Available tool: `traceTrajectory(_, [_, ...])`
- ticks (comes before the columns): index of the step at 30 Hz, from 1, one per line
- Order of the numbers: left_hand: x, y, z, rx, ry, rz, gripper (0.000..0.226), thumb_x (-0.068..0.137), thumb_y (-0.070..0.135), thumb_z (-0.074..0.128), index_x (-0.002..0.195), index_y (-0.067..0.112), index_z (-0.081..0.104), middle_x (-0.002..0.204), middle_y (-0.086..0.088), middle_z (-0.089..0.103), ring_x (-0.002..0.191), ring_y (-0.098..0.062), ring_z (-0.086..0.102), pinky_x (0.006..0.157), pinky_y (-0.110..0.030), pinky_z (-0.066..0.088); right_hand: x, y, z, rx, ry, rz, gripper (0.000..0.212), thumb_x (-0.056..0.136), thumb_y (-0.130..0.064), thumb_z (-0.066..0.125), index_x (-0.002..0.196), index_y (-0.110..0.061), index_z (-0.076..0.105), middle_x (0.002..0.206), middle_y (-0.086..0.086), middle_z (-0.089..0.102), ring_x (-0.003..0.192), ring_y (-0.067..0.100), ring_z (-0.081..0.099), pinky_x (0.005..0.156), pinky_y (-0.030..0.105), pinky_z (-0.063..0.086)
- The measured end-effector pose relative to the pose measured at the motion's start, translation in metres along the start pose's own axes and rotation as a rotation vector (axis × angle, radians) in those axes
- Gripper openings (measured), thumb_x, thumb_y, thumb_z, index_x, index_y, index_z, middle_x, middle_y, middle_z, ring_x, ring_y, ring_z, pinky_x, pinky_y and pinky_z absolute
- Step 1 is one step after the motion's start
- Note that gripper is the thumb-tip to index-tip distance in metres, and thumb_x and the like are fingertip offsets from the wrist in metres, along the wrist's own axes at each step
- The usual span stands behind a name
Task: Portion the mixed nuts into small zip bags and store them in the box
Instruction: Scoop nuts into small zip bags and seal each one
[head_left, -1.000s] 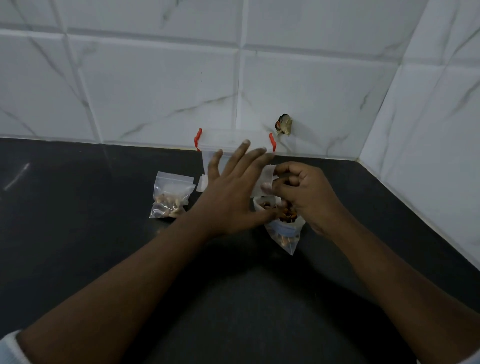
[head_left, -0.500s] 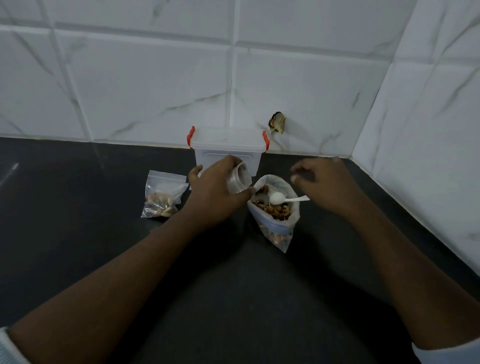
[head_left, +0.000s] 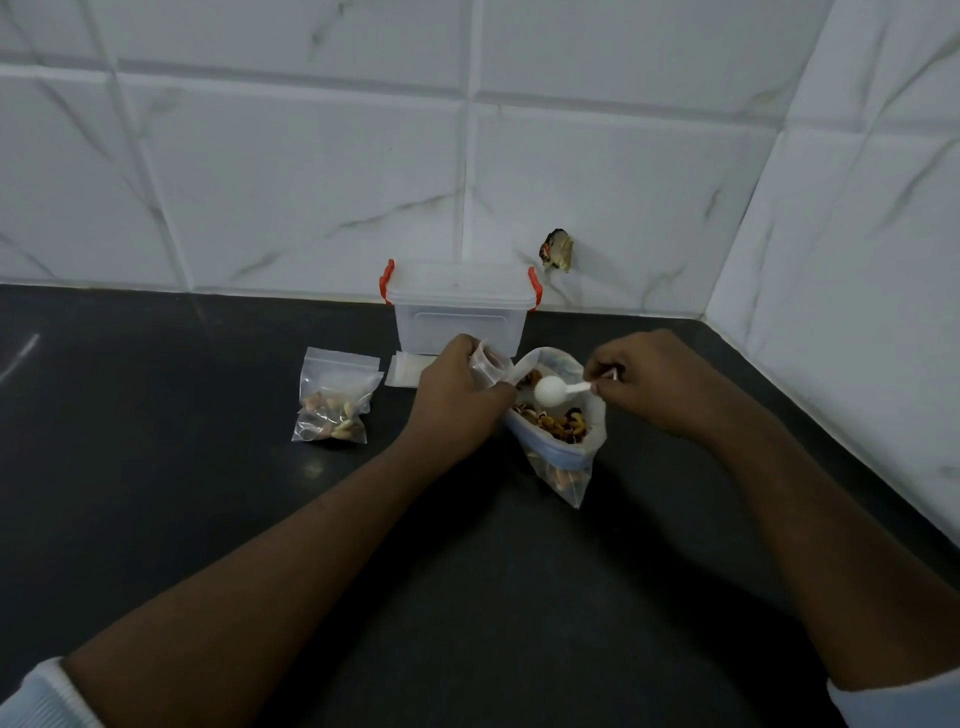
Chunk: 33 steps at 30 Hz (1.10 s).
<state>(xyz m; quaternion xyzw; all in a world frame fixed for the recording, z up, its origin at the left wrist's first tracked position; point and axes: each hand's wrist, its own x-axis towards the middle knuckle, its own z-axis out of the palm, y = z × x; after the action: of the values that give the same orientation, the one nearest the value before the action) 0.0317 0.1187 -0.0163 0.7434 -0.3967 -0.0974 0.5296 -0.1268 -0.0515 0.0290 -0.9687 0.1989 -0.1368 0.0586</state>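
big bag (head_left: 566, 452) of mixed nuts (head_left: 556, 423), small zip bag (head_left: 335, 400) part-filled; box (head_left: 460, 322) lidded

The left hand (head_left: 457, 389) covers most of the small bag (head_left: 488, 364) it holds, so only the bag's open top shows. It also hides one end of the flat white pile (head_left: 402, 370) by the box (head_left: 460, 317). The box has cloudy sides, so its inside cannot be seen. The right hand (head_left: 649, 379) hides the end of the spoon (head_left: 553, 391). The nuts (head_left: 556, 423) in the big bag (head_left: 566, 457) are too small to tell apart. The dark thing (head_left: 557, 250) on the wall (head_left: 311, 182) is too blurry to name. The left sleeve (head_left: 47, 696) and right sleeve (head_left: 904, 696) are cut off by the bottom edge.
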Motion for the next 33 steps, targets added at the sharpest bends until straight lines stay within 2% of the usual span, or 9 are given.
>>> traceTrajectory(5, [-0.002,0.003,0.002,-0.029,0.007,0.029,0.032,0.089,0.018,0.074,0.113,0.025,0.055,0.098,0.016,0.058,0.091,-0.001,0.058,0.068,-0.013,0.043,0.009,-0.014,0.018,-0.045,0.060,-0.061,0.019,0.098,-0.023,0.063,0.109,-0.020,0.078,0.091,-0.001,0.074,0.076,0.013,0.067,0.068,0.029,0.052])
traceTrajectory(9, [-0.003,0.003,0.002,-0.046,0.024,0.034,0.030,0.089,0.017,0.075,0.113,0.023,0.057,0.100,0.013,0.060,0.092,-0.004,0.060,0.069,-0.015,0.045,0.015,-0.017,0.023,-0.151,-0.019,-0.045,0.021,0.099,-0.025,0.058,0.100,-0.018,0.078,0.083,-0.001,0.071,0.068,0.013,0.064,0.059,0.027,0.049])
traceTrajectory(12, [-0.002,0.001,0.001,-0.057,0.031,0.021,0.030,0.089,0.014,0.075,0.111,0.024,0.057,0.102,0.011,0.062,0.093,-0.005,0.061,0.071,-0.016,0.047,0.013,-0.016,0.019,-0.101,0.073,-0.069,0.022,0.098,-0.025,0.058,0.096,-0.016,0.078,0.081,0.001,0.071,0.067,0.015,0.064,0.063,0.037,0.055])
traceTrajectory(15, [-0.001,0.001,0.002,-0.055,0.032,0.023,0.030,0.089,0.014,0.074,0.111,0.024,0.057,0.102,0.011,0.062,0.093,-0.004,0.061,0.071,-0.015,0.047,0.018,-0.020,0.025,-0.181,0.071,-0.112,0.024,0.103,-0.025,0.054,0.099,-0.015,0.075,0.083,0.002,0.064,0.069,0.016,0.059,0.059,0.030,0.045])
traceTrajectory(18, [-0.002,-0.001,0.003,-0.053,0.037,0.032,0.030,0.089,0.014,0.074,0.112,0.023,0.057,0.103,0.010,0.063,0.095,-0.006,0.063,0.073,-0.016,0.049,0.020,-0.022,0.027,-0.196,-0.041,-0.065,0.021,0.102,-0.024,0.055,0.085,-0.019,0.067,0.074,-0.003,0.055,0.062,0.013,0.052,0.053,0.023,0.030])
traceTrajectory(23, [-0.001,0.000,0.001,-0.067,0.030,0.036,0.031,0.089,0.014,0.074,0.111,0.026,0.055,0.100,0.013,0.061,0.092,-0.003,0.061,0.071,-0.014,0.047,0.021,-0.018,0.027,-0.084,0.106,-0.084,0.022,0.100,-0.024,0.057,0.093,-0.014,0.075,0.081,0.003,0.064,0.069,0.018,0.061,0.061,0.034,0.049])
traceTrajectory(27, [-0.002,-0.002,0.001,-0.065,0.038,0.037,0.030,0.089,0.015,0.074,0.111,0.026,0.056,0.099,0.013,0.061,0.091,-0.002,0.061,0.069,-0.014,0.045,0.021,-0.017,0.031,-0.063,0.042,-0.060,0.021,0.099,-0.022,0.057,0.093,-0.012,0.075,0.082,0.003,0.061,0.070,0.017,0.060,0.058,0.029,0.042])
traceTrajectory(30, [-0.001,-0.002,0.000,-0.073,0.035,0.037,0.031,0.089,0.015,0.074,0.113,0.024,0.056,0.101,0.012,0.062,0.093,-0.003,0.061,0.070,-0.015,0.046,0.021,-0.012,0.030,0.006,0.119,-0.051,0.019,0.097,-0.021,0.058,0.092,-0.012,0.074,0.083,0.003,0.063,0.072,0.017,0.060,0.062,0.034,0.049])
traceTrajectory(33, [0.000,-0.003,0.000,-0.062,0.037,0.021,0.032,0.089,0.017,0.074,0.113,0.026,0.055,0.099,0.015,0.060,0.092,-0.001,0.060,0.069,-0.013,0.044,0.023,-0.015,0.035,-0.032,0.065,-0.073,0.021,0.102,-0.023,0.057,0.099,-0.014,0.075,0.089,0.004,0.065,0.077,0.018,0.062,0.060,0.023,0.040])
